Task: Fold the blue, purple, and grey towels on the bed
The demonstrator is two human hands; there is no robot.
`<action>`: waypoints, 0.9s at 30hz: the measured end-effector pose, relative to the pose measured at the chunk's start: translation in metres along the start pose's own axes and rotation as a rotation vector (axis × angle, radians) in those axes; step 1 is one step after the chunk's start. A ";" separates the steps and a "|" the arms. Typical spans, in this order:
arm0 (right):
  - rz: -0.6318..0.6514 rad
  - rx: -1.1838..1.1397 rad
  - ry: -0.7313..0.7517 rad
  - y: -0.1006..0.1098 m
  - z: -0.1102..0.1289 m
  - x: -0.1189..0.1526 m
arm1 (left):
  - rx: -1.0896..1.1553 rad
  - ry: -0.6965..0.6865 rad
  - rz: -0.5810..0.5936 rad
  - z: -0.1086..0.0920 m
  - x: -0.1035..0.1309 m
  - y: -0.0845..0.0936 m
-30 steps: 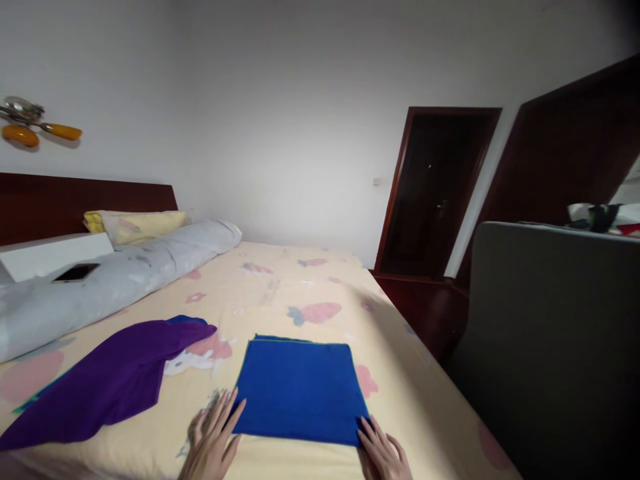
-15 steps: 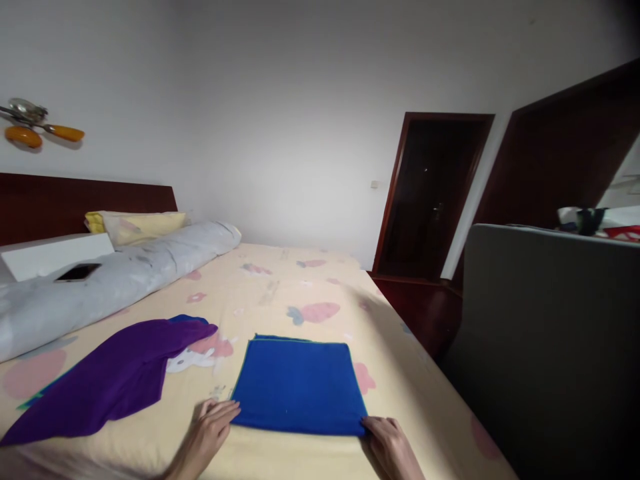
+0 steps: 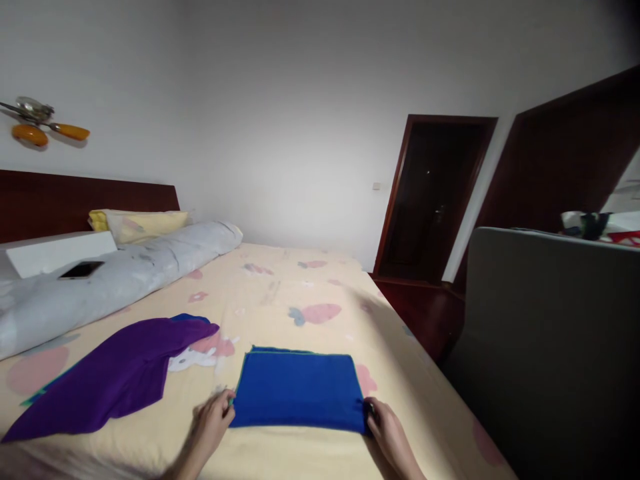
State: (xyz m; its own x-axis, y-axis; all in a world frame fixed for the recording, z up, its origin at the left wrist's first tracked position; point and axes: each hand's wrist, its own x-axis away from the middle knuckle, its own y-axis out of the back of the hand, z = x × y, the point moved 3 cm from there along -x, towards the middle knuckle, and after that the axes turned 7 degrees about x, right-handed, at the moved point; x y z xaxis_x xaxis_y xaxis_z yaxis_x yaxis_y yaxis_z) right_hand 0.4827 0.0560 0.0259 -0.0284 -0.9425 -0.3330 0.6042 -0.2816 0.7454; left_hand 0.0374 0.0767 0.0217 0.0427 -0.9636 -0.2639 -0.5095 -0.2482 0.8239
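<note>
A folded blue cloth [image 3: 297,387] with thin green edging lies flat on the bed in front of me. My left hand [image 3: 215,415] pinches its left edge near the front corner, where a bit of green trim shows at the fingertips. At the opposite side, my right hand [image 3: 387,423] is closed on the right edge, and the fabric bunches slightly there. Left of my hands, a purple cloth [image 3: 120,373] lies loosely spread, with blue fabric showing from under it.
The bed [image 3: 300,287] has a cream sheet with a strawberry print. A long grey roll [image 3: 165,257] crosses its left side, with a phone [image 3: 83,269] on top and a white box [image 3: 63,252] beside it. A dark grey panel [image 3: 540,333] stands at the right.
Both hands have shifted slightly up along the cloth's sides and closed on its edges. The cloth's far edge has moved toward me, and its right side is now bunched.
</note>
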 end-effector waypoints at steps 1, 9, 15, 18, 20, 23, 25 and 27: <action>-0.022 0.086 -0.005 -0.003 -0.002 -0.001 | -0.057 0.020 -0.025 0.000 0.000 -0.002; -0.138 0.362 0.310 -0.052 0.079 0.016 | -0.127 -0.348 -0.053 -0.071 0.028 -0.059; 0.158 0.409 0.534 -0.091 0.093 0.024 | -0.118 -0.504 0.252 -0.094 0.040 -0.083; 0.182 0.443 0.421 -0.074 0.058 0.024 | -0.166 -0.408 0.273 -0.061 0.036 -0.062; 0.192 0.452 0.353 -0.056 0.035 0.025 | -0.190 -0.362 0.282 -0.038 0.034 -0.046; 0.193 0.467 0.281 -0.035 0.010 0.027 | -0.187 -0.382 0.274 -0.010 0.030 -0.031; 0.176 0.472 0.272 -0.027 -0.002 0.027 | -0.162 -0.450 0.232 0.004 0.027 -0.027; 0.133 0.469 0.305 -0.021 -0.010 0.026 | -0.142 -0.532 0.153 0.014 0.023 -0.025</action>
State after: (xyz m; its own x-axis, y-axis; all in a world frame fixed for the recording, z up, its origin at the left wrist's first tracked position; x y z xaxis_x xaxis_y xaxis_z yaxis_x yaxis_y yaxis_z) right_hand 0.4770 0.0388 -0.0042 0.2965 -0.9006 -0.3180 0.1669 -0.2790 0.9457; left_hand 0.0392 0.0625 -0.0115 -0.4798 -0.8160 -0.3223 -0.3535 -0.1564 0.9223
